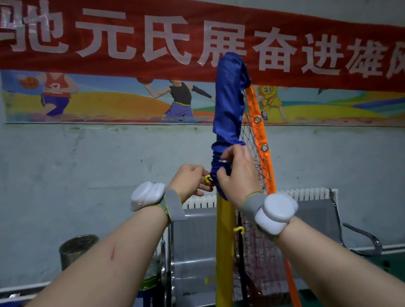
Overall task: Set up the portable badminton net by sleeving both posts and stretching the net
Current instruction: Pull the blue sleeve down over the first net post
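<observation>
At the far left a metal bin point(78, 250) stands on the floor by the wall. On the wall above hang a red banner point(134, 35) with white characters and, under it, a painted poster point(90, 97) of basketball players.

The left hand point(189, 182) is raised to the left side of the post, and a white device point(147, 195) is strapped on its wrist. Its fingers are curled, with the tips at a small yellow hook point(208, 178) beside the lower end of the sleeve. I cannot tell if they pinch the hook, the cloth or nothing.

The yellow post point(225, 251) stands a little tilted in the middle. Its upper part is covered by the blue sleeve point(229, 105), which is bunched in folds at its lower end. The lower part of the post is bare.

The right hand point(238, 174) grips this bunched end, with thumb and fingers closed around the cloth. It wears the same kind of wrist device point(276, 213).

Just right of the post the net point(261, 247) hangs loose from the sleeve, with an orange band point(258, 127) with metal eyelets along its edge. Behind are a metal bench point(194, 254) and a white radiator point(308, 193).
</observation>
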`<act>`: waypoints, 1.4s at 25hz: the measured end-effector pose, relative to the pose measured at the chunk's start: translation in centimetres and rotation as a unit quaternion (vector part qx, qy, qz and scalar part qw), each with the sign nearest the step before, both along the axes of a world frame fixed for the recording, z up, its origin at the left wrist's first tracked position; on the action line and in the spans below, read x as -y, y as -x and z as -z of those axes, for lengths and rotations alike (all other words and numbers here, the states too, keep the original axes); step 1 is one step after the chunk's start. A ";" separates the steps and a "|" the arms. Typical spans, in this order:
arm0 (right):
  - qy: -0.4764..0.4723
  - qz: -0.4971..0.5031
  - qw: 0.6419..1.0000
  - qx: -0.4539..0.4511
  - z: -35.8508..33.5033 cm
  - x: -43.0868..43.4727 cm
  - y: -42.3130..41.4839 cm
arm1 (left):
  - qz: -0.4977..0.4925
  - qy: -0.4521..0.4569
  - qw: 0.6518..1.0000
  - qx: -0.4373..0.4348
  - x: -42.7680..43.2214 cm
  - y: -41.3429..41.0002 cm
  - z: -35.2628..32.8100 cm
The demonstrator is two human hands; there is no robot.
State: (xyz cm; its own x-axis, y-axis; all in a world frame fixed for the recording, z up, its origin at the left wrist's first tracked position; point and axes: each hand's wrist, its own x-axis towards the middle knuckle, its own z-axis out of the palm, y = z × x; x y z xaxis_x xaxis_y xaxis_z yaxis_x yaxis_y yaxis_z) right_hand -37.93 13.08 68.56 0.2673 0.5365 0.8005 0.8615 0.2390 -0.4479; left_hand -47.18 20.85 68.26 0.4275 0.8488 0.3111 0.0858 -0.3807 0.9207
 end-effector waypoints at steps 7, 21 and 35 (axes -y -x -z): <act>0.093 0.156 0.976 0.119 1.6 -1.5 1.6 | 0.102 -0.049 0.991 -0.065 -1.8 0.7 0.1; 0.140 0.270 0.917 0.257 1.6 -1.5 0.1 | 0.170 -0.085 0.982 -0.021 -5.4 -0.4 1.8; 0.163 0.253 0.925 0.233 -0.2 -1.2 0.0 | 0.208 -0.067 0.976 0.023 -6.3 -1.6 2.4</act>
